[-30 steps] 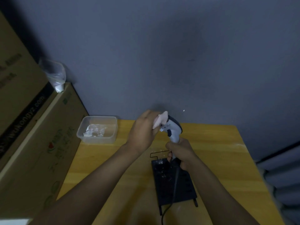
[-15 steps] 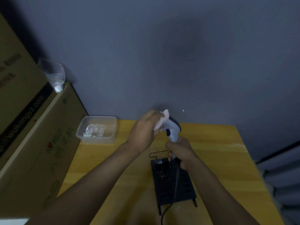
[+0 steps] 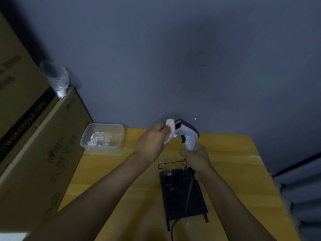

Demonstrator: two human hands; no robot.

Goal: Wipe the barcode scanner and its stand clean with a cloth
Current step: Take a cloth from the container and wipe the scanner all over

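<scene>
A white and dark grey barcode scanner (image 3: 186,134) is held upright above the yellow table (image 3: 234,171). My right hand (image 3: 195,158) grips its handle from below. My left hand (image 3: 152,141) pinches a small pale pink cloth (image 3: 170,127) against the scanner's front face, on its left side. The black perforated stand (image 3: 182,193) lies flat on the table under my right wrist, with a thin wire frame at its far end. A black cable (image 3: 173,228) trails from it toward me.
A clear plastic tub (image 3: 102,138) with white crumpled stuff inside sits at the table's far left corner. Large cardboard boxes (image 3: 34,145) stand along the left, with a plastic bag (image 3: 57,79) on top. A grey wall is close behind.
The cloth in my left hand has shifted slightly left and up, off the scanner's top and onto its front face. The scanner's window now shows. My right hand has barely moved.
</scene>
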